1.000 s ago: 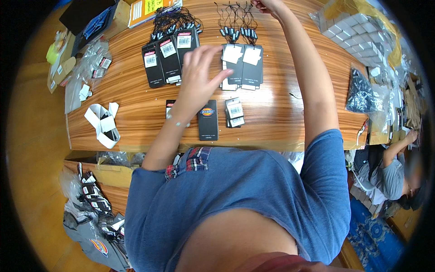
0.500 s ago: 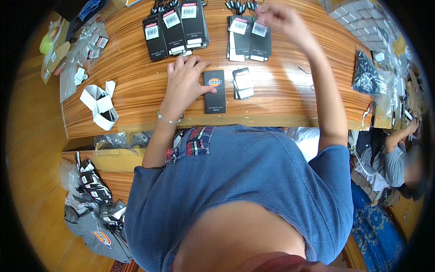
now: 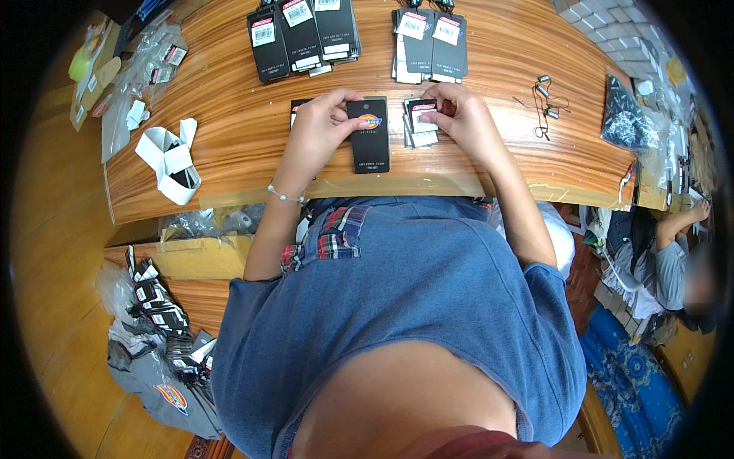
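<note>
My left hand point(image 3: 324, 122) pinches the upper left edge of a tall black hang tag point(image 3: 371, 157) with a coloured logo. Part of another dark tag point(image 3: 297, 109) with a red strip shows behind that hand. To the right, my right hand point(image 3: 463, 119) has thumb and fingers closed on a small black-and-white tag point(image 3: 423, 109). Under it lies a small stack of white-faced tags point(image 3: 419, 140). Black strings point(image 3: 542, 109) with small toggles lie loose on the table to the right of this hand.
Larger bundles of black hang tags lie at far left point(image 3: 306, 42) and far right point(image 3: 431, 50). White ribbon point(image 3: 162, 172) is looped at left. A bag of black pieces point(image 3: 625, 115) and white boxes point(image 3: 604, 30) stand at right. Another person's arm point(image 3: 680, 223) shows at the right edge.
My right hand has come down from the far right bundle to the small tags. Black strings with toggles now lie at the right. My left hand now grips the tall tag.
</note>
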Tool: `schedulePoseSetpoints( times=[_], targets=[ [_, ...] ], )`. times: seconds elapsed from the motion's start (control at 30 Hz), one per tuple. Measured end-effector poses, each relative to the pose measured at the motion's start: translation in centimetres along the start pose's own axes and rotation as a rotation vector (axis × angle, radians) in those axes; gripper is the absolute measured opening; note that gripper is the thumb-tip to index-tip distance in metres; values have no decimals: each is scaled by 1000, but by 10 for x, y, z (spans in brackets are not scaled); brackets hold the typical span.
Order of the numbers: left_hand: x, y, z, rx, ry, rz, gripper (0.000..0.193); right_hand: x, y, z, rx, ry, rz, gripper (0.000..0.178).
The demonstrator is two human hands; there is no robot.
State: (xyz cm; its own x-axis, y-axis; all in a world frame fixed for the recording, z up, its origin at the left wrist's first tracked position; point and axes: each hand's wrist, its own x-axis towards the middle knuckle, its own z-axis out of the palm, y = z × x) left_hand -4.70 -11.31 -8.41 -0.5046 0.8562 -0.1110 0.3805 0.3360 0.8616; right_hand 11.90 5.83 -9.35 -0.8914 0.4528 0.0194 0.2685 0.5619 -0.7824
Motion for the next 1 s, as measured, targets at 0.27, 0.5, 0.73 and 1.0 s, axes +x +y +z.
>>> schedulePoseSetpoints(
  times=[0.27, 0.5, 0.73, 1.0],
  targets=[
    [-3, -11, 3, -371, -26, -93, 23, -14, -18, -3, 600, -29, 187, 24],
    [-1, 9, 0, -439, -56, -105, 16, -22, -36, 10, 665, 33, 97, 28],
    [-1, 35, 2, -420, -82, -40, 17, -27, -37, 10, 599, 112, 71, 27],
    [12, 61, 19, -582, -269, 126, 19, -29, -3, 3, 1197, 53, 89, 18]
  ],
)
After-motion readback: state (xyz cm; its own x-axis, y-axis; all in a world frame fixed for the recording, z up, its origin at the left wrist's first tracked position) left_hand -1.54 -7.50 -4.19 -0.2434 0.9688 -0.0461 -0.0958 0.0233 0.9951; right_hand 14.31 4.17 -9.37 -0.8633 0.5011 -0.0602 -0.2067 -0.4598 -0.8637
